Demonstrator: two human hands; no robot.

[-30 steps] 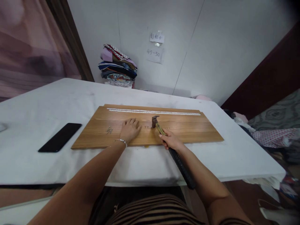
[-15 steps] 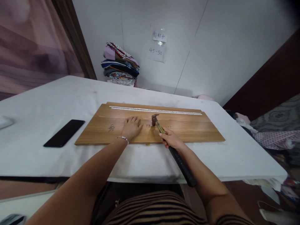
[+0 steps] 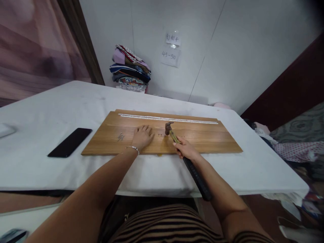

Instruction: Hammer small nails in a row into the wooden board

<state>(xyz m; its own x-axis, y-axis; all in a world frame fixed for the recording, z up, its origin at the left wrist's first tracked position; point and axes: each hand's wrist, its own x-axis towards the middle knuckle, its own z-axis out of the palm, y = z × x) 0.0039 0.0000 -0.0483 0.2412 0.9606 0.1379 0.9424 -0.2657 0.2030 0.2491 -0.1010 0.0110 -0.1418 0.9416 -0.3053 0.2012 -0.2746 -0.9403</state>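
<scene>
A wooden board (image 3: 212,141) lies flat in front of me. My left hand (image 3: 143,136) rests palm down on it with the fingers stretched out, holding nothing. In my right hand (image 3: 186,148) is a claw hammer (image 3: 174,136), gripped high on the yellow shaft, its black grip trailing back under my forearm. The hammer head hangs over the middle of the board, close above a short row of nails (image 3: 160,135) standing in the wood. Several loose nails (image 3: 120,136) lie left of my left hand. Two white strips (image 3: 167,118) run along the board's far side.
A black phone (image 3: 70,142) lies left of the board on the white-covered table (image 3: 157,177). Folded clothes (image 3: 130,69) are stacked at the far edge by the wall. Paper notes (image 3: 170,56) hang there. A white object (image 3: 5,130) sits at the far left.
The hammer head has shifted slightly right and a little up, along with my right hand. My left hand stays in place on the board.
</scene>
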